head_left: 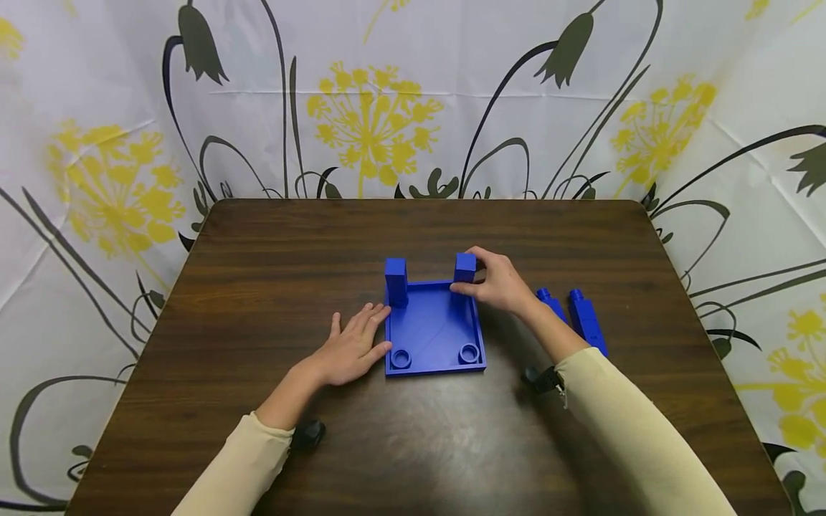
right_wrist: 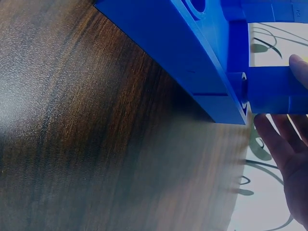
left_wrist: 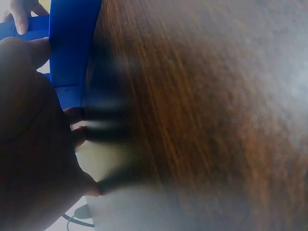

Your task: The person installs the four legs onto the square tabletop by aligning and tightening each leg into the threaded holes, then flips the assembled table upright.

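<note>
In the head view a square blue tray (head_left: 435,330) with a low rim lies on the table, with round sockets at its two near corners. A blue post (head_left: 396,283) stands upright at its far left corner. My right hand (head_left: 500,283) grips a second blue post (head_left: 464,267) at the far right corner; the right wrist view shows this post (right_wrist: 274,90) between thumb and fingers (right_wrist: 273,139), its end at the corner socket. My left hand (head_left: 351,347) lies with spread fingers against the tray's left side, touching its wall (left_wrist: 72,48) in the left wrist view.
Two more blue posts (head_left: 587,322) lie on the brown table (head_left: 284,251) to the right, one partly hidden by my right forearm. A patterned white curtain (head_left: 252,107) hangs behind the table's far edge and beside it.
</note>
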`<state>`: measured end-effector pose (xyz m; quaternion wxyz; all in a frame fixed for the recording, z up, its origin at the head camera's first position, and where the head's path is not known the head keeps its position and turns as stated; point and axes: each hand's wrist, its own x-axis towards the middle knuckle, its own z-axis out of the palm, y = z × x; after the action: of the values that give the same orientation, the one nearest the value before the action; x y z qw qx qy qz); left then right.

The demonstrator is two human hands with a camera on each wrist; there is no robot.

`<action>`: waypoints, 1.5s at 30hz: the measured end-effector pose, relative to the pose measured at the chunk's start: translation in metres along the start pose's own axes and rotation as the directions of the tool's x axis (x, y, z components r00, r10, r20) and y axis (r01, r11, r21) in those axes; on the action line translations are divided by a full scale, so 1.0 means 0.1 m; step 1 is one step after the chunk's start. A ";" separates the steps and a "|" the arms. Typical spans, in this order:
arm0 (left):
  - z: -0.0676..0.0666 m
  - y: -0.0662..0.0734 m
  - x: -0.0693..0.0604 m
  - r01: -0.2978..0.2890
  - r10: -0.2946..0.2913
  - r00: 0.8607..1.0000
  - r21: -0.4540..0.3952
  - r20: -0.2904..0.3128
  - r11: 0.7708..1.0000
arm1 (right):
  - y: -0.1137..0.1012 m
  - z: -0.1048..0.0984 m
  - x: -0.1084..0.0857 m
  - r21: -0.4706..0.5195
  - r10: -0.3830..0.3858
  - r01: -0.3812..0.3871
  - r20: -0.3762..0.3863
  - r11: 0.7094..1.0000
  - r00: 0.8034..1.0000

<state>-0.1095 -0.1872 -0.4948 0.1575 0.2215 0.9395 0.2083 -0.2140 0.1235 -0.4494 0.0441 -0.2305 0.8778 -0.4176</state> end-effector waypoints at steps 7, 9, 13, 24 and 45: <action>0.01 0.00 0.01 -0.012 0.012 1.000 0.008 -0.019 1.000 | 0.00 0.01 -0.02 -0.026 0.013 -0.013 -0.015 1.000 1.000; 0.03 0.00 0.01 -0.015 0.015 1.000 0.002 -0.021 1.000 | 0.01 0.02 -0.02 -0.033 0.012 -0.012 -0.019 0.999 1.000; 0.03 -0.02 0.00 -0.015 0.015 0.999 0.008 -0.028 1.000 | 0.01 0.04 -0.01 -0.055 0.003 -0.005 -0.024 0.998 1.000; 0.03 0.00 -0.02 -0.031 0.031 0.999 0.019 -0.013 0.999 | 0.08 0.00 -0.10 0.100 0.002 -0.010 0.085 0.995 0.996; 0.02 -0.03 0.00 -0.001 0.001 1.000 0.022 0.002 1.000 | 0.05 -0.06 -0.02 0.231 -0.085 0.049 0.148 0.972 0.985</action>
<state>-0.1095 -0.1889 -0.4983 0.1559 0.2241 0.9415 0.1977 -0.2156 0.1313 -0.4492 0.1247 -0.2857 0.8098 -0.4970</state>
